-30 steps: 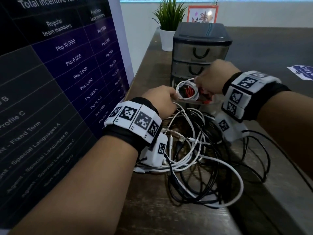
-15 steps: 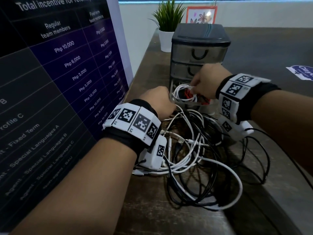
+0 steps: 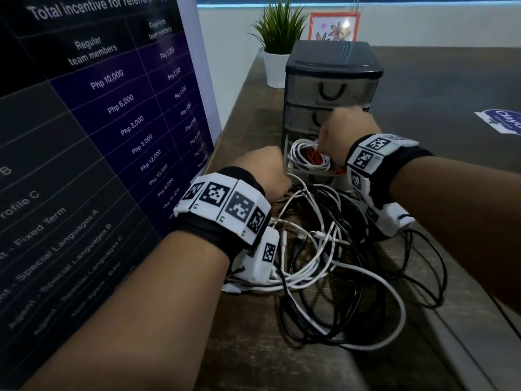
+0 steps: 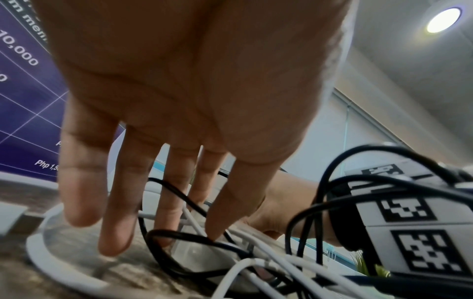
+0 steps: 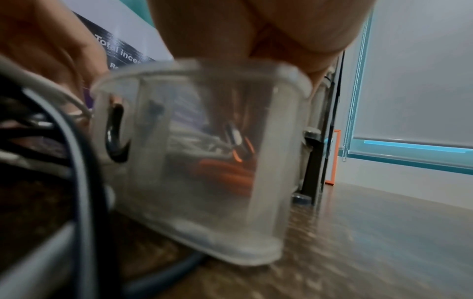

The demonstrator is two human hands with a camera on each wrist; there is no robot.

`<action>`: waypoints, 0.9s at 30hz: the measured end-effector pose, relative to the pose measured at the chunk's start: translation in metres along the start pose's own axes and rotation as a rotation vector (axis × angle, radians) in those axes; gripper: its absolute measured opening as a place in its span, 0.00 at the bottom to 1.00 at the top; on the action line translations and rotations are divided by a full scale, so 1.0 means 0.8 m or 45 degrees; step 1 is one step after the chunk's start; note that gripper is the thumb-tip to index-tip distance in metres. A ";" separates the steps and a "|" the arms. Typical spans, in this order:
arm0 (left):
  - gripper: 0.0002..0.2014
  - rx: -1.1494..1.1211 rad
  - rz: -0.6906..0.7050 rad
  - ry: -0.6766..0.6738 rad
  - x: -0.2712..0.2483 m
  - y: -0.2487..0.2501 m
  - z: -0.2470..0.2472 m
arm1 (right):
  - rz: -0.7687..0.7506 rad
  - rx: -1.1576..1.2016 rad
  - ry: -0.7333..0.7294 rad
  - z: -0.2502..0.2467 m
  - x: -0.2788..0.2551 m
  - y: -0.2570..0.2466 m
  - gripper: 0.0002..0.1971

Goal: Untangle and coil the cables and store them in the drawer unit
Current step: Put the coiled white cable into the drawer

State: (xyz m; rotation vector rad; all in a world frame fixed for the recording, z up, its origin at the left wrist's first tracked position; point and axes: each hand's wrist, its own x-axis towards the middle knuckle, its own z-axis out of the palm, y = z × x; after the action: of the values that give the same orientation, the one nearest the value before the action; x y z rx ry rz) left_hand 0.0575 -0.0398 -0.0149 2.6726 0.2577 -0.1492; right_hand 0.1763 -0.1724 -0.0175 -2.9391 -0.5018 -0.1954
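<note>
The dark drawer unit (image 3: 332, 60) stands at the back of the wooden table, its clear bottom drawer (image 3: 290, 165) pulled out. A coiled white cable (image 3: 307, 156) lies in that drawer on top of an orange cable (image 3: 317, 158). My right hand (image 3: 348, 131) reaches down into the drawer, fingers curled on the coil's right side. Through the drawer wall (image 5: 199, 151) the orange cable (image 5: 225, 172) shows. My left hand (image 3: 267, 170) hovers by the drawer's left front corner, fingers (image 4: 112, 232) straight and spread, thumb tip touching a black cable (image 4: 179, 234). A tangle of black and white cables (image 3: 324, 263) lies in front.
A large printed poster board (image 3: 98, 108) stands along the left side of the table. A potted plant (image 3: 277, 38) and an orange picture frame (image 3: 334, 26) sit behind the drawer unit. A blue sticker (image 3: 504, 122) lies far right. The table steps down along its right edge (image 3: 451, 306).
My right hand has lowered the white coil from above the drawer into it. My left hand has let go of the coil and moved down to the drawer's front left.
</note>
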 end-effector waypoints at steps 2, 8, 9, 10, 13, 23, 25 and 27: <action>0.17 0.007 -0.001 0.003 0.000 -0.001 0.000 | -0.061 -0.062 -0.045 -0.003 -0.008 -0.001 0.12; 0.15 0.002 -0.010 -0.003 0.001 0.000 0.000 | -0.258 -0.336 -0.439 0.011 -0.031 -0.008 0.22; 0.15 0.008 -0.013 0.001 0.001 0.000 0.000 | -0.237 -0.317 -0.467 0.011 -0.032 -0.010 0.23; 0.14 0.013 -0.016 0.002 0.000 0.001 0.001 | -0.212 -0.317 -0.470 0.012 -0.032 -0.010 0.24; 0.14 0.015 -0.023 -0.004 -0.001 0.000 0.001 | -0.275 -0.395 -0.455 0.018 -0.026 -0.010 0.23; 0.15 -0.036 -0.005 -0.008 -0.004 0.001 0.000 | -0.253 -0.448 -0.567 0.031 -0.001 -0.019 0.22; 0.14 -0.048 -0.001 -0.005 -0.004 0.001 0.000 | -0.216 -0.434 -0.585 0.029 0.002 -0.017 0.24; 0.13 -0.068 -0.004 -0.001 -0.004 0.001 0.000 | -0.194 -0.423 -0.558 0.022 0.000 -0.016 0.23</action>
State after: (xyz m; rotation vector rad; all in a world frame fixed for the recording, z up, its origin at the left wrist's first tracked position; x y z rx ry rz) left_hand 0.0544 -0.0413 -0.0140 2.6195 0.2622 -0.1423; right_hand 0.1738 -0.1573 -0.0328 -3.2735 -0.8231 0.3989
